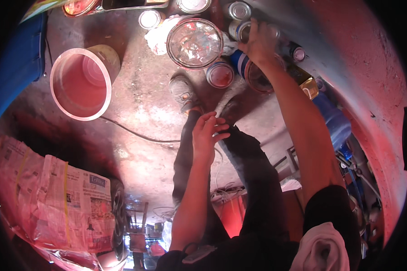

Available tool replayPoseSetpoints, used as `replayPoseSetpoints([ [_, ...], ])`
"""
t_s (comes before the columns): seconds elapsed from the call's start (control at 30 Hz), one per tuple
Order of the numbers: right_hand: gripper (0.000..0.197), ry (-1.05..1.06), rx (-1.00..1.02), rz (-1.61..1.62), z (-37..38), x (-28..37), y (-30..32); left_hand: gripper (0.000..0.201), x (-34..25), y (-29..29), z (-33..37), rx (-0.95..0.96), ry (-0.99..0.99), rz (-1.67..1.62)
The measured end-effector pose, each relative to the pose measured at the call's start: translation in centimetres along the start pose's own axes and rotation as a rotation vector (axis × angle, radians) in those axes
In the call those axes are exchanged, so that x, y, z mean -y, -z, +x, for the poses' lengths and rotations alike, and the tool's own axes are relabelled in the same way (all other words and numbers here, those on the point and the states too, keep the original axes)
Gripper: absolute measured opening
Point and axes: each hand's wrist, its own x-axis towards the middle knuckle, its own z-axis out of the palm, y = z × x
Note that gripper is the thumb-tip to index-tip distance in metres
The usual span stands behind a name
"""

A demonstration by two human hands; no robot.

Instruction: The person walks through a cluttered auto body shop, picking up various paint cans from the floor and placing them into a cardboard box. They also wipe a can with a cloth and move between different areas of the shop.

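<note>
At the upper right my right hand point(261, 45) is over a round metal can point(243, 31), its fingers and thumb curved about the can's top. The fingers cover much of this can, so how firm the grip is does not show. Just below that hand lie a blue-banded container point(240, 62) and a wide round tin, partly behind my wrist. My left hand point(208, 132) hangs above my knees, palm up, fingers loosely bent and apart, holding nothing. Ahead of it stand a red-smeared can point(220, 74) and a large round container with a shiny, wrinkled clear cover point(195, 44).
A pale bucket point(81, 84) lies tipped at the left, near a dark cable point(135, 135). Smaller cans point(149, 19) and a white crumpled cloth point(160, 38) are at the top. Newspaper-covered panels point(77, 198) fill the lower left. A blue water jug point(332, 119) stands right of my forearm.
</note>
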Motion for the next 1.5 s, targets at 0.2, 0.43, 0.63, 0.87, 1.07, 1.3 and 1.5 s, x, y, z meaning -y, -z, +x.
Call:
replayPoseSetpoints([
  [0.2,0.099,0.104,-0.195,0.189,-5.4,-0.6,6.2,0.037,0.0,-0.5,-0.4,-0.018,-0.009,-0.012],
  [0.43,0.099,0.305,-0.265,0.23,-10.6,0.5,15.2,0.043,0.0,-0.3,-0.7,-0.011,-0.064,0.012],
  [0.63,0.104,0.5,-0.231,0.307,-17.2,4.8,27.1,0.058,1.6,-0.1,-6.7,0.061,-0.142,-0.009],
  [0.87,0.1,0.759,-0.13,0.404,-28.5,8.7,41.7,0.074,-6.9,-6.6,-21.3,0.379,-0.45,-0.298],
  [1.07,0.105,0.858,-0.063,0.582,-37.4,10.3,52.2,0.058,-8.4,-9.9,-35.5,0.482,-0.48,-0.424],
  [1.3,0.114,1.054,-0.128,0.529,-46.5,8.6,59.2,0.057,-5.6,-10.7,-46.8,0.579,-0.572,-0.391],
  [1.5,0.112,1.206,-0.166,0.35,-52.2,10.1,60.8,0.052,-2.4,-8.1,-48.7,0.655,-0.634,-0.478],
])
